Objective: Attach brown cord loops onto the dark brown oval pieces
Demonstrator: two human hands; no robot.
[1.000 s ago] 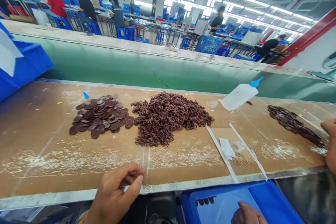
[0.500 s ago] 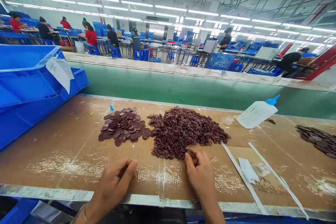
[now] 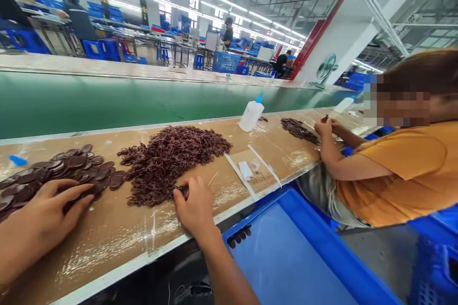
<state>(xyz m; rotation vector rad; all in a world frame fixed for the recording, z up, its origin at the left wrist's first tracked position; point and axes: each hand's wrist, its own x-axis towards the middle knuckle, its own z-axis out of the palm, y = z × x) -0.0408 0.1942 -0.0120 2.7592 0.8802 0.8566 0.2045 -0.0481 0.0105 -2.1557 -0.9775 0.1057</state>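
My left hand (image 3: 46, 214) lies with its fingers spread on a heap of flat dark brown discs (image 3: 67, 167) on the cardboard-covered bench (image 3: 107, 238). My right hand (image 3: 195, 205) is at the front edge of a large pile of tangled brown rings (image 3: 171, 162), its fingertips pinched on a small dark piece. A co-worker's hands (image 3: 325, 127) in an orange shirt work further along, beside a smaller heap of brown discs (image 3: 296, 129).
A white glue bottle with a blue tip (image 3: 251, 115) stands behind the pile. White strips and paper (image 3: 245, 170) lie on the bench. A blue crate (image 3: 286, 257) sits below the bench's front edge. A green conveyor wall (image 3: 107, 105) runs behind.
My view has swung to the right along the bench. My left hand has moved from the bench's front edge onto the discs. My right hand stays at the pile's front edge.
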